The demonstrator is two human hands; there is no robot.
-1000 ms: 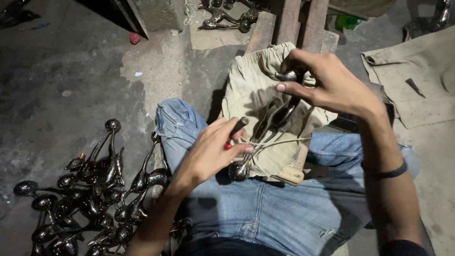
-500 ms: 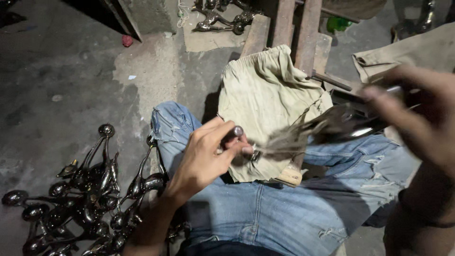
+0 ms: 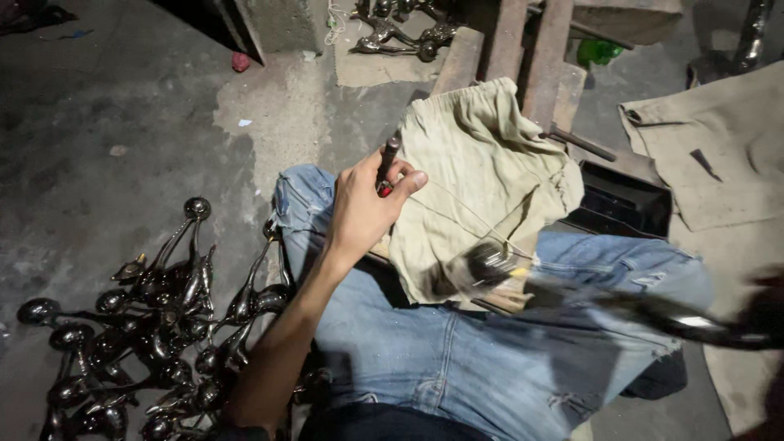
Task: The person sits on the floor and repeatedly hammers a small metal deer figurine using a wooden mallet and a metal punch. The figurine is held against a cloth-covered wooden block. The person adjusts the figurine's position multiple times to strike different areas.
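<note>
Left hand (image 3: 363,214): my fingers grip a thin dark tool (image 3: 387,163).
Right hand (image 3: 768,314): blurred — grip unclear.
Floor: grey stained concrete (image 3: 106,106) — dark metal pieces (image 3: 147,327) heaped.

— What's that in your left hand (image 3: 363,214)?

— A slim tool (image 3: 386,163), dark and matt on the shaft, with a bit of red, plastic-looking, by my thumb.

— And under it?

— A khaki cloth (image 3: 478,175) over my lap, soft, creased, dull. My jeans (image 3: 457,359) are faded blue denim, frayed at the knee.

— The pile beside you?

— Metal castings (image 3: 155,327), dark and glossy, smooth where light catches them. The floor (image 3: 106,114) is rough grey concrete, dusty. The piece (image 3: 653,314) at my right is blurred; it glints like polished metal.
</note>
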